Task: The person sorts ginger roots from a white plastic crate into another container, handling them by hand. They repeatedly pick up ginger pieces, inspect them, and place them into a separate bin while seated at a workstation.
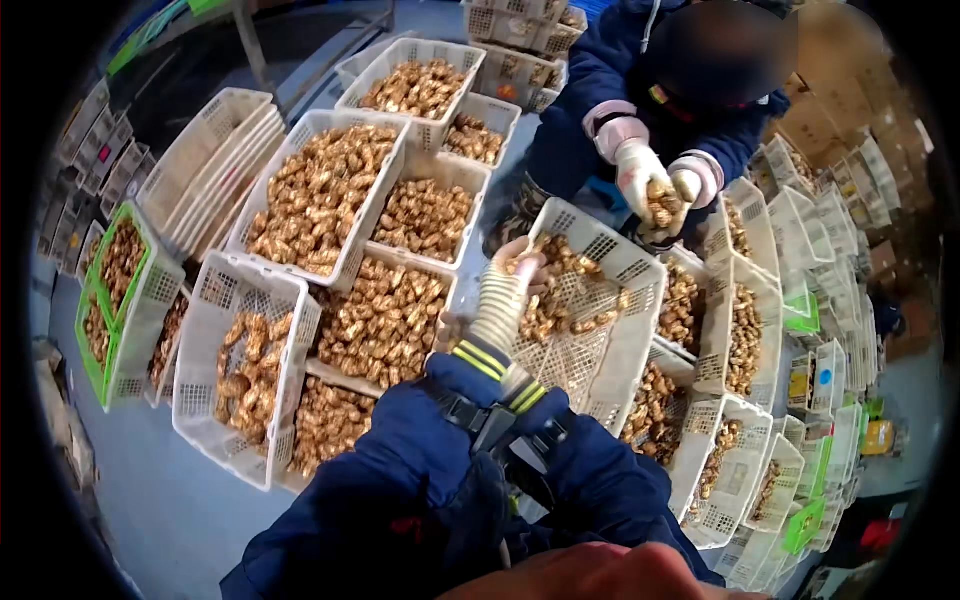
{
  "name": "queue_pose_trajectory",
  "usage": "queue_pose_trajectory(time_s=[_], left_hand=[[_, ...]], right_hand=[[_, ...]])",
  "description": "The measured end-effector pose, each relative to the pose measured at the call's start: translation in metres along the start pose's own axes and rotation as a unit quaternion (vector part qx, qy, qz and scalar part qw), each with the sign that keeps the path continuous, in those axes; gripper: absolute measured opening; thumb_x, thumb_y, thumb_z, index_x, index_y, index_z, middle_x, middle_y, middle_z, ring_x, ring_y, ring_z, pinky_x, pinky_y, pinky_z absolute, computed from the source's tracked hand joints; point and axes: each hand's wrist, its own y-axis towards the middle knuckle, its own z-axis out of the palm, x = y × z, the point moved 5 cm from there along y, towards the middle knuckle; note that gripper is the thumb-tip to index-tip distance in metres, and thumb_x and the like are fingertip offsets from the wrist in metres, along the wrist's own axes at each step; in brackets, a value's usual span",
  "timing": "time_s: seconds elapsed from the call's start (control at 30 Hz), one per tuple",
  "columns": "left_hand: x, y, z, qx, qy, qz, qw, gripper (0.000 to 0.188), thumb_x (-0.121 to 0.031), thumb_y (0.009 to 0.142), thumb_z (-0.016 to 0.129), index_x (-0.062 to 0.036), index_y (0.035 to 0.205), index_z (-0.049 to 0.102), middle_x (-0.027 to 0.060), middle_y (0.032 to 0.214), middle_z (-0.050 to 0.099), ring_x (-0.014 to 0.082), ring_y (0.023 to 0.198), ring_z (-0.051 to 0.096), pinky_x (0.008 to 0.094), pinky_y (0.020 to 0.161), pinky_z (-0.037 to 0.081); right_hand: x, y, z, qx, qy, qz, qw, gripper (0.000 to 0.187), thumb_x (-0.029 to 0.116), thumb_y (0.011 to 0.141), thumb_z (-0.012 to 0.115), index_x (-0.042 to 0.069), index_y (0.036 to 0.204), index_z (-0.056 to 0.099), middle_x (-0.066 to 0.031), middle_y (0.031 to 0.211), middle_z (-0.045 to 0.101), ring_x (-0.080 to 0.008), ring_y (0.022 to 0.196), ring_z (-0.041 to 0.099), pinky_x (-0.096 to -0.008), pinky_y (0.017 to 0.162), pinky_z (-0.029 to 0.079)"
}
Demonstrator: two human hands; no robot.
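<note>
My left hand [517, 266], in a striped glove with bare fingertips, reaches over the left rim of a white crate [585, 365] partly filled with ginger [568, 262]. Its fingers are curled beside the ginger; what they hold, if anything, I cannot make out. My forearms cross at the wrists. Past the left wrist, my right hand [450, 333] is mostly hidden and blurred, next to a crate full of ginger [380, 318]. Its fingers do not show clearly.
Opposite me a person's gloved hands [655, 190] hold a piece of ginger. Ginger-filled crates [240, 370] stand on my left, with nested white crates [215, 165] behind. More crates [735, 465] line the right. Cardboard boxes [830, 110] are at the far right.
</note>
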Motion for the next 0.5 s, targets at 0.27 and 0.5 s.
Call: queue_pose_trajectory(time_s=[0.27, 0.5], left_hand=[[0.024, -0.007, 0.007, 0.053, 0.009, -0.046, 0.997, 0.041, -0.011, 0.096, 0.06, -0.0008, 0.134, 0.048, 0.0119, 0.107, 0.063, 0.0148, 0.081, 0.063, 0.0283, 0.072, 0.057], [0.069, -0.035, 0.028, 0.188, 0.096, -0.144, 0.967, 0.035, -0.013, 0.094, 0.062, 0.0019, 0.125, 0.054, 0.01, 0.103, 0.064, 0.0159, 0.085, 0.064, 0.0279, 0.073, 0.055]], right_hand=[[0.066, -0.123, -0.091, -0.189, -0.054, 0.024, 0.98, 0.038, 0.03, 0.1, 0.054, 0.001, 0.124, 0.054, -0.0039, 0.08, 0.054, -0.0128, 0.066, 0.053, -0.027, 0.06, 0.048], [0.091, -0.133, -0.125, -0.299, -0.143, -0.131, 0.934, 0.029, 0.025, 0.1, 0.057, 0.001, 0.117, 0.059, -0.0037, 0.094, 0.065, -0.0085, 0.08, 0.06, -0.0225, 0.07, 0.051]])
